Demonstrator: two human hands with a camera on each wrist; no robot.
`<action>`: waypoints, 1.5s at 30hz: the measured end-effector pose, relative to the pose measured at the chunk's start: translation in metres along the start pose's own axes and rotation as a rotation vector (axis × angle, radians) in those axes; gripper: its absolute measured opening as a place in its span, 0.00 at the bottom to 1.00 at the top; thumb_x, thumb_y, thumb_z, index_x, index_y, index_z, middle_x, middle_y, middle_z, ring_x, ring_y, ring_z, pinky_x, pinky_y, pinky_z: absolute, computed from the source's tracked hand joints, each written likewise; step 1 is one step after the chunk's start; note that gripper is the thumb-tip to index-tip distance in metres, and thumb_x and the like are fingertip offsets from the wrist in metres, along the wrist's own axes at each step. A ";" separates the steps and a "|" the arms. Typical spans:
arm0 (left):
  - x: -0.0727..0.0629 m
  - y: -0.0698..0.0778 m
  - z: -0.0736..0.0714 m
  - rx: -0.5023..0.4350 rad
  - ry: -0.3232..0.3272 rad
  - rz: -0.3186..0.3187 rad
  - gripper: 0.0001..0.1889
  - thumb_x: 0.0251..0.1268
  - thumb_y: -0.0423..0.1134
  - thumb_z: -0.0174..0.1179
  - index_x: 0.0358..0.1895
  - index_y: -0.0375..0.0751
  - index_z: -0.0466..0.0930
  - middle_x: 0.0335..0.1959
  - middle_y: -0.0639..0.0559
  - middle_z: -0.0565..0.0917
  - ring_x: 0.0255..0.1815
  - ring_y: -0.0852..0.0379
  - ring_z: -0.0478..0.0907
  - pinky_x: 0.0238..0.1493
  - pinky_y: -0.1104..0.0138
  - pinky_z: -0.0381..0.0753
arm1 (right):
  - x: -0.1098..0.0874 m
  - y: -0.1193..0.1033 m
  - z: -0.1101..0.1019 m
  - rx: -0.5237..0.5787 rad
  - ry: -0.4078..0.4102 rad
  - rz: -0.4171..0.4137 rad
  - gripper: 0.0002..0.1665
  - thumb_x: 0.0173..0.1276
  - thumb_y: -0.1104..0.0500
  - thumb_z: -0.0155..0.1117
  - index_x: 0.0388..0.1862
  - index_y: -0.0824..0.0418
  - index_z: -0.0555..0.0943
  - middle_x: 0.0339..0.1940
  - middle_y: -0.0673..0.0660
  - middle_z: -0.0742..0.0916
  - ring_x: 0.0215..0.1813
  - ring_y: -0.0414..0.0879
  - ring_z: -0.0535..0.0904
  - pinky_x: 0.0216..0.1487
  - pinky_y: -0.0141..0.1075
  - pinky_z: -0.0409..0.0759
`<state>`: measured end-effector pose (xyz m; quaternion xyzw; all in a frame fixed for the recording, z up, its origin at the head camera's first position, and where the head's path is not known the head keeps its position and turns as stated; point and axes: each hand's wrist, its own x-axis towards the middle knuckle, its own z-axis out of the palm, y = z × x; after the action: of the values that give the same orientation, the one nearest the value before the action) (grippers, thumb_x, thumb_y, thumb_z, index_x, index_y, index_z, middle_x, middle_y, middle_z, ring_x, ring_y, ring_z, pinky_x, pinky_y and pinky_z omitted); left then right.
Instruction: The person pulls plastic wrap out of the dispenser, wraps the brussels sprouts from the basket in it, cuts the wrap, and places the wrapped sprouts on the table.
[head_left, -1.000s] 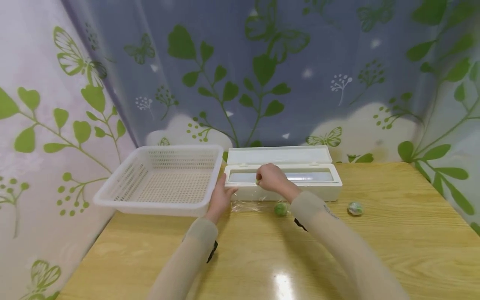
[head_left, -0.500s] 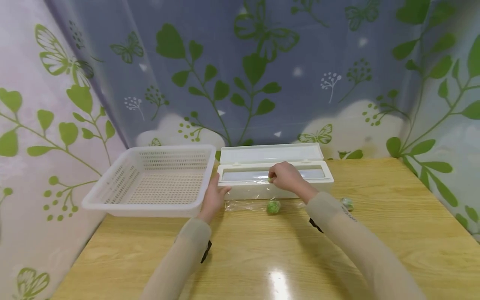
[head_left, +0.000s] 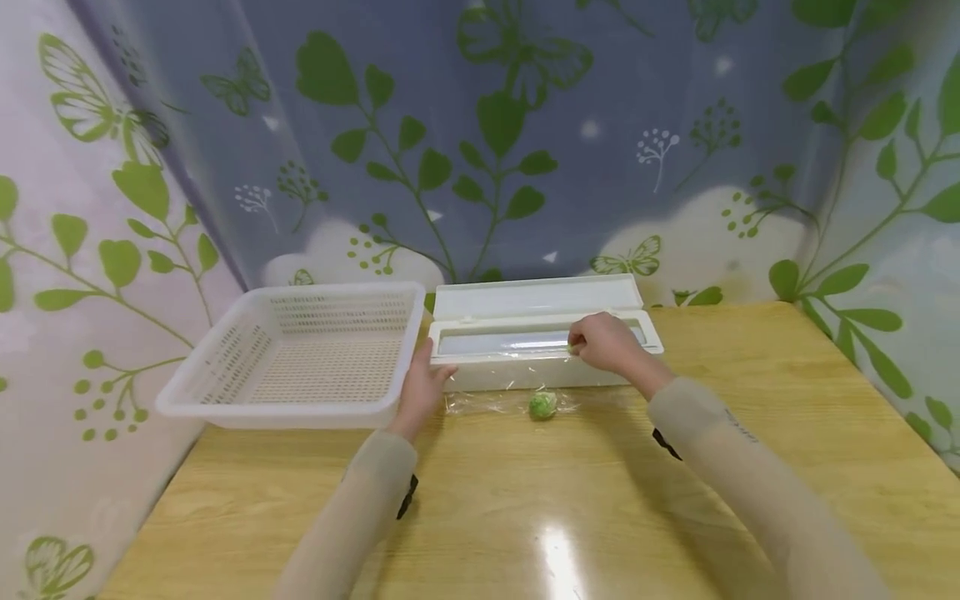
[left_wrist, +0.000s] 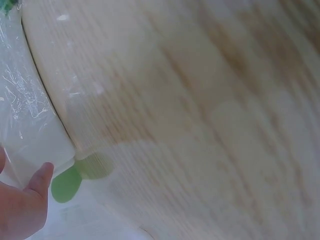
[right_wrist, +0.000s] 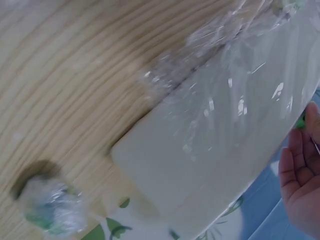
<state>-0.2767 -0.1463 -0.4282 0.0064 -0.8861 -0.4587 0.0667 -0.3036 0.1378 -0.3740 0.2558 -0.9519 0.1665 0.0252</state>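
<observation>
A white cling film dispenser (head_left: 517,375) lies on the table, its lid (head_left: 536,296) raised at the back. My left hand (head_left: 422,387) holds its left end, thumb on the front face. With the fingertips of my right hand (head_left: 606,343) I pinch a small green slide cutter (right_wrist: 300,121) on the dispenser's front edge, right of its middle. Clear cling film (head_left: 480,403) hangs over the front onto the wood. A small round green vegetable, like a Brussels sprout (head_left: 542,406), sits by that film. A film-wrapped green ball (right_wrist: 52,207) shows in the right wrist view; my right sleeve hides it from the head view.
A white plastic basket (head_left: 281,410) stands to the left, close beside my left hand. The wooden table (head_left: 480,517) reaches back to a patterned curtain (head_left: 450,108) right behind the dispenser.
My right hand has slid rightward along the dispenser's front edge with the slide cutter. My left hand stays on the left end. The head view has shifted slightly.
</observation>
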 end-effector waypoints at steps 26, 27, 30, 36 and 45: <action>-0.002 -0.005 -0.008 0.018 0.020 -0.001 0.35 0.58 0.37 0.56 0.66 0.30 0.49 0.66 0.36 0.53 0.66 0.43 0.48 0.64 0.57 0.47 | -0.015 0.038 0.006 0.265 0.061 -0.011 0.10 0.58 0.60 0.63 0.37 0.64 0.81 0.34 0.56 0.83 0.41 0.54 0.76 0.44 0.48 0.72; -0.002 -0.005 -0.008 0.019 0.021 0.001 0.35 0.58 0.37 0.56 0.66 0.30 0.49 0.66 0.36 0.53 0.66 0.43 0.48 0.64 0.58 0.47 | -0.015 0.038 0.006 0.266 0.066 -0.011 0.09 0.57 0.60 0.63 0.36 0.64 0.82 0.33 0.56 0.83 0.40 0.54 0.76 0.44 0.49 0.72; -0.003 -0.005 -0.008 0.020 0.020 0.006 0.35 0.58 0.37 0.56 0.65 0.30 0.49 0.65 0.36 0.53 0.66 0.43 0.48 0.64 0.57 0.47 | -0.016 0.038 0.005 0.251 0.077 0.017 0.08 0.57 0.60 0.64 0.34 0.62 0.83 0.31 0.54 0.84 0.37 0.52 0.77 0.45 0.52 0.68; -0.004 -0.004 -0.004 0.005 0.006 0.006 0.35 0.58 0.37 0.56 0.66 0.30 0.49 0.66 0.37 0.53 0.66 0.44 0.48 0.64 0.58 0.47 | -0.019 0.040 0.001 0.207 0.063 0.079 0.07 0.56 0.57 0.65 0.32 0.58 0.83 0.29 0.50 0.84 0.34 0.50 0.76 0.44 0.57 0.59; 0.000 0.000 0.000 0.001 0.016 0.012 0.35 0.58 0.38 0.56 0.66 0.31 0.49 0.66 0.37 0.54 0.66 0.44 0.49 0.64 0.59 0.46 | -0.019 0.046 -0.002 0.171 0.052 0.092 0.06 0.56 0.57 0.65 0.32 0.58 0.83 0.29 0.50 0.84 0.32 0.48 0.76 0.44 0.57 0.59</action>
<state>-0.2765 -0.1465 -0.4282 0.0048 -0.8857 -0.4579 0.0764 -0.3104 0.1849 -0.3883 0.2086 -0.9440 0.2549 0.0202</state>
